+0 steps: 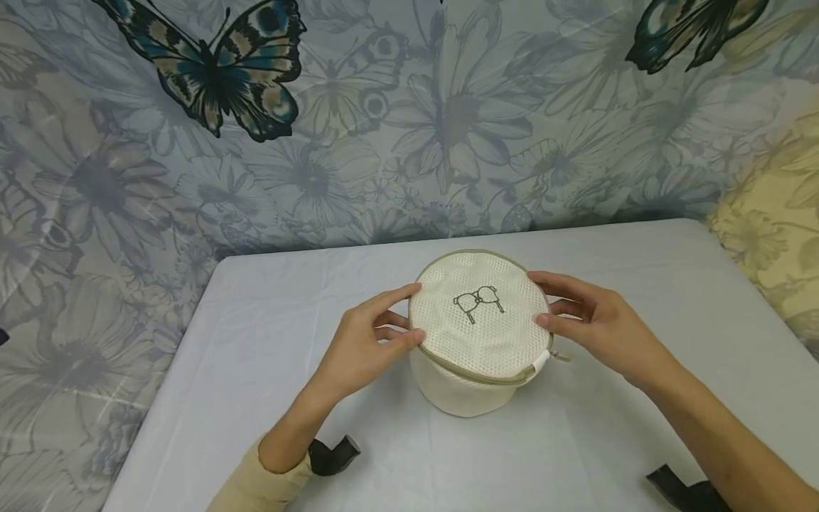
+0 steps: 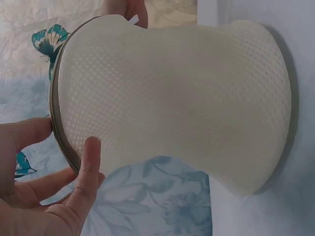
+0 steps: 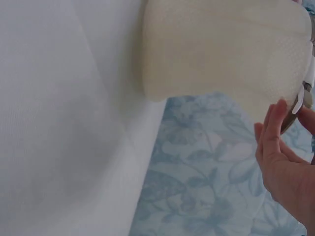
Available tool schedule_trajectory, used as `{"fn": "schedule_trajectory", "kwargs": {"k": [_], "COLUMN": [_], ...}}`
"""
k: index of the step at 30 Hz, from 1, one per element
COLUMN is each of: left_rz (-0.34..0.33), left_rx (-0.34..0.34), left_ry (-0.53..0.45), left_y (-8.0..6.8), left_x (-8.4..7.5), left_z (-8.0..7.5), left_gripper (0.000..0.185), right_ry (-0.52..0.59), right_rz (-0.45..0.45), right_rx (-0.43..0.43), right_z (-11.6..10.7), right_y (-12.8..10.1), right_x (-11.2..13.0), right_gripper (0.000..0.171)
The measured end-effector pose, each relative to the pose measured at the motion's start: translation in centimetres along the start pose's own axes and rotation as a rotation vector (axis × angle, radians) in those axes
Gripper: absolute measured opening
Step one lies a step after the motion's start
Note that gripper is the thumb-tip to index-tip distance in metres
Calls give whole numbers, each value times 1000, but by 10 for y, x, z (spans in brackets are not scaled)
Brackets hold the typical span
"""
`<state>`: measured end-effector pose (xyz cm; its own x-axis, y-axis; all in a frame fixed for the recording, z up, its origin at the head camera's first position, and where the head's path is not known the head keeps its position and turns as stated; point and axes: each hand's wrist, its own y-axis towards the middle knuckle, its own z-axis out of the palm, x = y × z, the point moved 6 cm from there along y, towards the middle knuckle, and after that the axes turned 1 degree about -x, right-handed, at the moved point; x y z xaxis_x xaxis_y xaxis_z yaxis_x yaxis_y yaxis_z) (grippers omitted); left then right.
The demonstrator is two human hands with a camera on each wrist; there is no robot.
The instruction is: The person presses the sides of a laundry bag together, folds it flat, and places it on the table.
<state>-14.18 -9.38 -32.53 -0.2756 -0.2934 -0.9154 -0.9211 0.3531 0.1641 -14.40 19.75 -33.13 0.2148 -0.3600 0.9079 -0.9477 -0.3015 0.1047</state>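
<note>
A round cream mesh laundry bag (image 1: 480, 341) stands on the white table, its lid facing up and showing a dark outline of a bra. An olive-coloured zipper band runs around the rim, and the zipper pull (image 1: 561, 356) sticks out at the right front. My left hand (image 1: 358, 348) grips the rim from the left, thumb and fingers apart along the edge. On the opposite side my right hand (image 1: 604, 327) holds the rim close to the pull. The bag's side wall (image 2: 177, 93) bends inward at the middle in the left wrist view.
The white-covered table (image 1: 288, 306) reaches back to a wall hanging (image 1: 358, 156) printed with flowers and butterflies. A dark strap piece (image 1: 333, 455) shows at the left wrist, another (image 1: 687, 491) at the right. Yellow patterned cloth (image 1: 768, 220) hangs beyond the right table edge.
</note>
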Motion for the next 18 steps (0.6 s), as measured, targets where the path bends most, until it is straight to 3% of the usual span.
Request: {"fn": "schedule_trajectory", "kwargs": {"k": [4,8,12,18], "left_rz": [-122,-198,-213,-175], "left_rx": [17,29,35,72], "left_ry": [-106,-152,-181,-252], "left_y": [0,0,1,2], "left_x": [4,7,9,12], "left_z": [1,1,1,7], "left_gripper": [62,65,66,65], "right_ry": [55,99,151,174], "right_rz": [44,53,59,79], "right_rx": [21,43,57,66], "right_z": [4,8,11,15], "right_y": [-1,-3,-4,-9], "right_x": [0,0,-1,-3], "right_gripper": [64,69,71,74]}}
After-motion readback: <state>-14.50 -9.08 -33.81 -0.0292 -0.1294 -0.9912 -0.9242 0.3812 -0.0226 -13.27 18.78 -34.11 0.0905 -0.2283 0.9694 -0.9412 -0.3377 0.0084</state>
